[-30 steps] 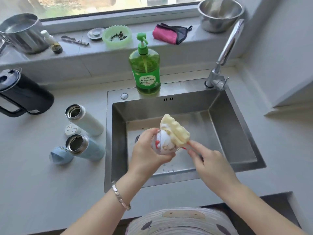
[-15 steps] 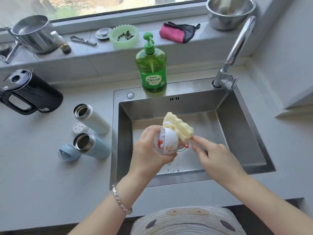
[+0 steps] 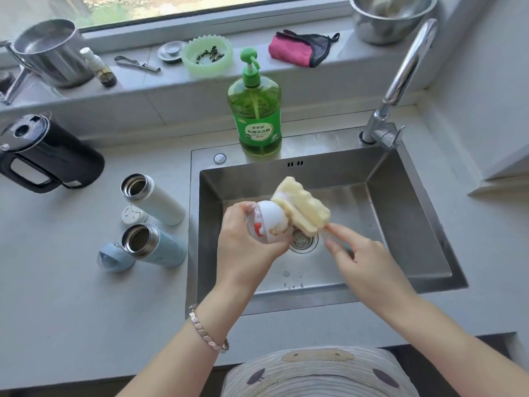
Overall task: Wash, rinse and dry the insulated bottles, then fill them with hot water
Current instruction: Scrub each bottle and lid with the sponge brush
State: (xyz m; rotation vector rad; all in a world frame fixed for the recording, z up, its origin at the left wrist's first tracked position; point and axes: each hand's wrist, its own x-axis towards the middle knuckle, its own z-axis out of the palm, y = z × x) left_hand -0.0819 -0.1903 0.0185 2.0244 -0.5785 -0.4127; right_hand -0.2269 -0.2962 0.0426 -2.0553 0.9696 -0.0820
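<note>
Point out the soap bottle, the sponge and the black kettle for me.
soap bottle (image 3: pixel 254 106), head view, green body above the label.
sponge (image 3: pixel 303 208), head view, yellow foam head.
black kettle (image 3: pixel 70 159), head view, dark side wall.

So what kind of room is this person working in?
Most likely a home kitchen: a stainless steel sink with a chrome tap, a green pump bottle of dish soap behind it, and a black kettle on the worktop.

Three caps are counted: white cap (image 3: pixel 132 214), blue cap (image 3: pixel 114 257), printed cap (image 3: pixel 269 223). Two bottles: white bottle (image 3: pixel 154 200), blue bottle (image 3: pixel 156 246). One sponge brush (image 3: pixel 300 209), one kettle (image 3: pixel 51 156).
</note>
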